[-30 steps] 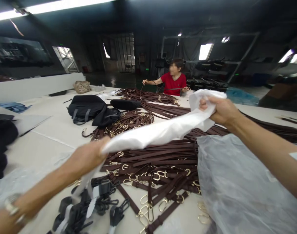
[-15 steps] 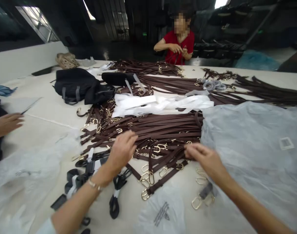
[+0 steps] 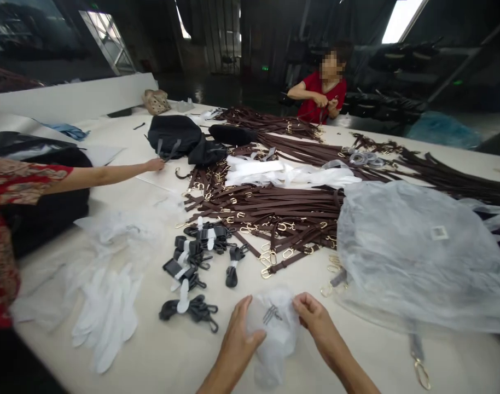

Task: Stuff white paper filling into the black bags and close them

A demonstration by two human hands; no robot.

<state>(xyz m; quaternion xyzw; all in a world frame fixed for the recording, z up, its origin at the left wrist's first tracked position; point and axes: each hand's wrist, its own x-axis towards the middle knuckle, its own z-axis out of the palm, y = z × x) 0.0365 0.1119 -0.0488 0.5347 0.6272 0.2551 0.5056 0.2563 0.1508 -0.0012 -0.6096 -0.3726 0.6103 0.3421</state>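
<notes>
Left hand [image 3: 238, 342] and right hand [image 3: 314, 320] pinch a thin, crinkled plastic bag [image 3: 273, 347], long axis pointing away from the person. Brown leather straps [image 3: 270, 210] lie ahead.

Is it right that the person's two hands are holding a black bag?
No, the bag isn't black. The head view shows the left hand and right hand holding a clear plastic bag.

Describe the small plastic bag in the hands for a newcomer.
On the white work table, look below the brown leather straps, at the near edge. The small translucent plastic bag sits between the left hand and right hand. Unlike the big plastic sheet beside it, it bears a dark printed mark.
</notes>
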